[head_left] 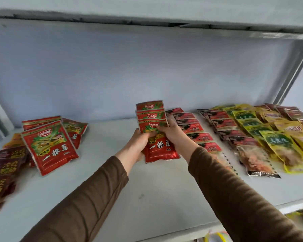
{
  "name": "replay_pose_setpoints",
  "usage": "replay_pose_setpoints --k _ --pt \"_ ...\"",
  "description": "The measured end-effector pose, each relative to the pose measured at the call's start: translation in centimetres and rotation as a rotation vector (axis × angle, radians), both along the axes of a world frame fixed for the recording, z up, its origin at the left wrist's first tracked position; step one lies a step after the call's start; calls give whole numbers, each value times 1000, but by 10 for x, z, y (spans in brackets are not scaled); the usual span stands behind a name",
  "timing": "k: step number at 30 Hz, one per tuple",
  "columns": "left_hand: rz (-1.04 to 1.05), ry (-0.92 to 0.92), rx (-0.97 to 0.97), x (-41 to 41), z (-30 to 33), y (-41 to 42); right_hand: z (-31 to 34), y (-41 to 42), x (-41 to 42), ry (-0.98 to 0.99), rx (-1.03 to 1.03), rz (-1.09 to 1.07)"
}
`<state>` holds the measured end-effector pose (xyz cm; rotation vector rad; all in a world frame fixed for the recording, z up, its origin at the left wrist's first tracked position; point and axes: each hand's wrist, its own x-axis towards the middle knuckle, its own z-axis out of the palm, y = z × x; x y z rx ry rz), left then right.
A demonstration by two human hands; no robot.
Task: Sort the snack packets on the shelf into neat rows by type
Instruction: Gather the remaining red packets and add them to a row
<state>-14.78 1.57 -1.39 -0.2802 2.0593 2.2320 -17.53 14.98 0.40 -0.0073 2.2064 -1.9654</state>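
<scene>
The red snack packets [157, 147] held in both hands are glossy plastic film with a foil-like sheen along the crimped edges. The loose red packets [50, 147] to the left shine the same way. The dark maroon packets [5, 165] look duller. The yellow packets [285, 147] are glossy with clear windows. The shelf [157, 189] is smooth, matt painted metal, scuffed in places. The brown sleeves [234, 198] are soft matt cloth.

A fanned stack of red snack packets [157, 137] stands mid-shelf; loose red ones [50, 145] lie left, and overlapping red [198, 135] and yellow-green rows [262, 133] fill the right.
</scene>
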Motion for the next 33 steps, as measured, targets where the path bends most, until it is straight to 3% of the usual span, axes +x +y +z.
replay_pose_setpoints --k 7,12,16,21,24,29,33 --pt "103 14 -314 -49 -10 13 -12 10 -54 -90 8 -38" --pt "135 3 -643 -66 -19 10 -23 6 -75 -17 155 -46" --pt "194 -27 -595 -69 -28 8 -30 8 -79 67 299 -91" --pt "143 1 -736 -67 -31 20 -36 3 -80 79 350 -67" --pt "159 14 -710 -66 -30 20 -32 2 -78 124 392 -96" --pt "201 112 -623 -54 -20 -4 -21 -7 -63 375 595 -42" --pt "237 228 -667 -26 -13 -42 -3 -38 -36 526 557 40"
